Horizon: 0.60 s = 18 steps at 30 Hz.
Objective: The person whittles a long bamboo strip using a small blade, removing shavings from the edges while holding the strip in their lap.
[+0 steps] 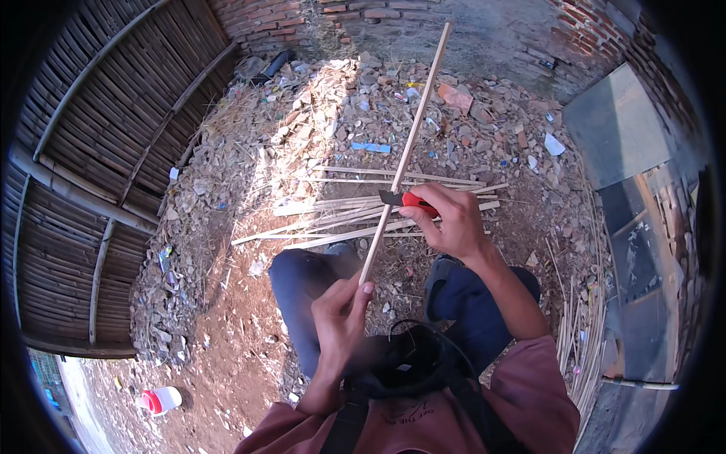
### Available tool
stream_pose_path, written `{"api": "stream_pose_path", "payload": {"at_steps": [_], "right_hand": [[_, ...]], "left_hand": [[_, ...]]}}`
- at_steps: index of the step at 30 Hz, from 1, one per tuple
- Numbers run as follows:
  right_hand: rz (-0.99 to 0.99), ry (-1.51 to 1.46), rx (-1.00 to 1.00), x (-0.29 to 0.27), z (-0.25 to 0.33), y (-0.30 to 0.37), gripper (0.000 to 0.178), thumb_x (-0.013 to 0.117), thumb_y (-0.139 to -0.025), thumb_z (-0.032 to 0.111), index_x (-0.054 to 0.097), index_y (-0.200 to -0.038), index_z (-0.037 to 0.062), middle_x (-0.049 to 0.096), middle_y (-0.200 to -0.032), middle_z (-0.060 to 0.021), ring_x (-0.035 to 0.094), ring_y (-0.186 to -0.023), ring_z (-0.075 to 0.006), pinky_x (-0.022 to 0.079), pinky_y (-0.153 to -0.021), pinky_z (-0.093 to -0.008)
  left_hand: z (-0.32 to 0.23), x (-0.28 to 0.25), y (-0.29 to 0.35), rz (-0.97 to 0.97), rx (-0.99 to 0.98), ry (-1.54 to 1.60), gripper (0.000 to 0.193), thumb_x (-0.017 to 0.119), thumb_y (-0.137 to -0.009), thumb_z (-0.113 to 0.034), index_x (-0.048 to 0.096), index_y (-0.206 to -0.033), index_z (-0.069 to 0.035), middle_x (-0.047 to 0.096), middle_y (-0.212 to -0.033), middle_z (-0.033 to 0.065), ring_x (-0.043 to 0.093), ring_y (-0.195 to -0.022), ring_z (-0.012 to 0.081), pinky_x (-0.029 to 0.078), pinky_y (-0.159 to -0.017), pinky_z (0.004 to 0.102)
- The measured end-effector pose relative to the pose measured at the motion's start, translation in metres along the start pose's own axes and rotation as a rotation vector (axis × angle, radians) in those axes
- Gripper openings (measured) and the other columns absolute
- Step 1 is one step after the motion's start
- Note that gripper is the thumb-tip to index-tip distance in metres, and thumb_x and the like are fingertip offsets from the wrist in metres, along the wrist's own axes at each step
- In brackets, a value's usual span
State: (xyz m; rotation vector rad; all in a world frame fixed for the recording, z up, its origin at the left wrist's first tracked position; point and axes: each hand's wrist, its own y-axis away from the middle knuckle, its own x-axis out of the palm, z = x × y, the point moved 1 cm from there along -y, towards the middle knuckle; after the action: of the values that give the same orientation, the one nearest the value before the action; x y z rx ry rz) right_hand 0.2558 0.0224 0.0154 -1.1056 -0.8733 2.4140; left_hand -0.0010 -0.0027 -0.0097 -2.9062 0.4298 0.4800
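A long pale wooden strip, likely split bamboo, slants up and away from me. My left hand is closed around its near end, just above my left knee. My right hand grips a knife by its red handle. The knife's dark blade lies across the strip at about its middle, touching it. Beneath and beyond lies a loose pile of similar pale strips on the ground, partly hidden by my right hand and the held strip.
Rubble and litter cover the ground up to a brick wall. A bamboo-slat wall stands at left, boards lean at right. More thin strips lie at lower right. A red-and-white container sits at lower left.
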Motion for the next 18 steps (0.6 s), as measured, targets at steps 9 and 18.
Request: {"api": "stream_pose_path", "payload": {"at_steps": [9, 18], "right_hand": [[0.009, -0.020, 0.009, 0.003, -0.003, -0.001, 0.020, 0.080, -0.095, 0.025, 0.075, -0.104, 0.0079, 0.078, -0.090, -0.0075, 0.077, -0.074, -0.0254, 0.058, -0.062, -0.0359], [-0.041, 0.035, 0.072, -0.008, -0.024, -0.009, 0.027, 0.077, -0.099, 0.031, 0.075, -0.105, 0.0043, 0.078, -0.091, -0.0097, 0.077, -0.074, -0.0231, 0.058, -0.063, -0.0350]], "left_hand": [[0.002, -0.007, 0.006, 0.001, 0.012, -0.055, 0.028, 0.074, -0.103, -0.014, 0.077, -0.124, 0.002, 0.069, -0.079, 0.0052, 0.059, -0.072, 0.0085, 0.045, -0.064, 0.0262], [0.012, -0.012, 0.022, 0.019, -0.023, -0.054, 0.027, 0.074, -0.102, -0.014, 0.078, -0.123, 0.003, 0.070, -0.078, 0.0077, 0.062, -0.071, 0.0106, 0.048, -0.064, 0.0276]]}}
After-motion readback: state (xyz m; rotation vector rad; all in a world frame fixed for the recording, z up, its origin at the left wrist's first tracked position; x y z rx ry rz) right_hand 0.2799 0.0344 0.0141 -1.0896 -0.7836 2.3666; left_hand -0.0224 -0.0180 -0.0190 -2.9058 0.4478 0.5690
